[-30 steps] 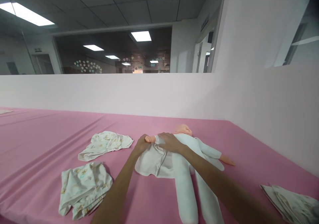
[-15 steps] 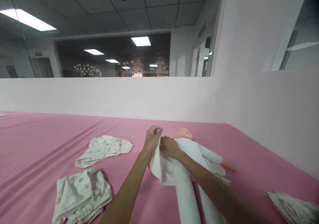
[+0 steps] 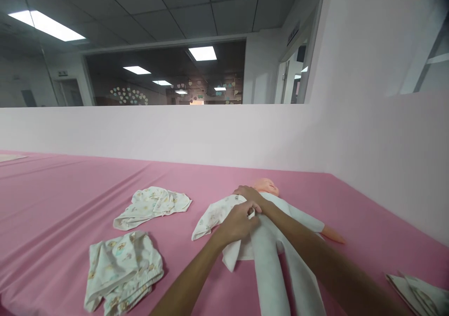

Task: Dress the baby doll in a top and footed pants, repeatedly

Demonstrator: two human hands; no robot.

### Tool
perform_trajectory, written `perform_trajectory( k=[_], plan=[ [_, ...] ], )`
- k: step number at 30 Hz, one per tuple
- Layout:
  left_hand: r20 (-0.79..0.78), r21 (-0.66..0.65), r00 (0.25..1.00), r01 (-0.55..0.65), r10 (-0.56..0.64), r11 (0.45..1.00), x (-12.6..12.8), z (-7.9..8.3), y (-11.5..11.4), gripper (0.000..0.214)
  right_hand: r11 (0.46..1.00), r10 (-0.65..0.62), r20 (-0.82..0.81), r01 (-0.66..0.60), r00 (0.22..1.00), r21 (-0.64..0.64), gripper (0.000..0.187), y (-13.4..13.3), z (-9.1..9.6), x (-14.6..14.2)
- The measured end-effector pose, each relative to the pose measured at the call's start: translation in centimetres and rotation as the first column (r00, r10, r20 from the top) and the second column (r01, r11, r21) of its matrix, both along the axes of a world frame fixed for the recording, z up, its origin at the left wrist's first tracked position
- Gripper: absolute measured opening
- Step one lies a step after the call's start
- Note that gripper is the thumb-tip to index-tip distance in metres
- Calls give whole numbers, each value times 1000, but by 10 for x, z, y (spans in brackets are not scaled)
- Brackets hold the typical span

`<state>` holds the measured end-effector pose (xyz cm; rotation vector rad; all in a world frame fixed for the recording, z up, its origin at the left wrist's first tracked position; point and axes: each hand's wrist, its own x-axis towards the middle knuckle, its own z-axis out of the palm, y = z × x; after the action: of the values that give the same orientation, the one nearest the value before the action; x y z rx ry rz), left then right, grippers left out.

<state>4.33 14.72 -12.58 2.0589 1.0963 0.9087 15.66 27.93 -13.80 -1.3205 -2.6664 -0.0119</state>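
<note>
A doll (image 3: 268, 241) with a pinkish head (image 3: 267, 185) and white cloth body lies on its back. Under and around its torso is a white printed baby top (image 3: 212, 216), its sleeve spread out to the left and a plain corner hanging below. My left hand (image 3: 241, 220) is closed in a pinch on an edge of the top, over the doll's chest. Just above it, my right hand (image 3: 251, 194) bends its fingers over the top at the doll's shoulder, close to the head; its fingertips are partly hidden.
A pink sheet (image 3: 56, 213) covers the surface. Folded printed baby pants (image 3: 122, 269) and another printed garment (image 3: 152, 206) lie to the left. Folded cloths (image 3: 421, 292) sit at the lower right. A white wall (image 3: 168, 133) with windows borders the far side.
My left hand has brought the lifted edge of the top down and right across the doll's chest, exposing the printed sleeve. My right hand has shifted up toward the doll's shoulder.
</note>
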Motion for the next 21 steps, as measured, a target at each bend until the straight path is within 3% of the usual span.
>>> perform_trajectory(
  k=[4, 10, 15, 21],
  plan=[
    [-240, -90, 971, -35, 13, 995, -10, -10, 6, 15, 997, -59, 69, 56, 996, 47, 17, 10, 1, 11],
    [-362, -306, 931, -152, 33, 940, -44, -16, 15, 15, 988, -152, 98, 152, 983, 8, 22, 23, -2, 27],
    [-487, -207, 851, -329, 194, 921, -84, -37, 27, 16, 978, -208, 57, 209, 976, 0, 23, 28, -8, 28],
    [-560, 8, 728, -473, 396, 881, -99, -56, 39, 12, 972, -236, 17, 236, 972, -1, 24, 27, -11, 31]
  ],
)
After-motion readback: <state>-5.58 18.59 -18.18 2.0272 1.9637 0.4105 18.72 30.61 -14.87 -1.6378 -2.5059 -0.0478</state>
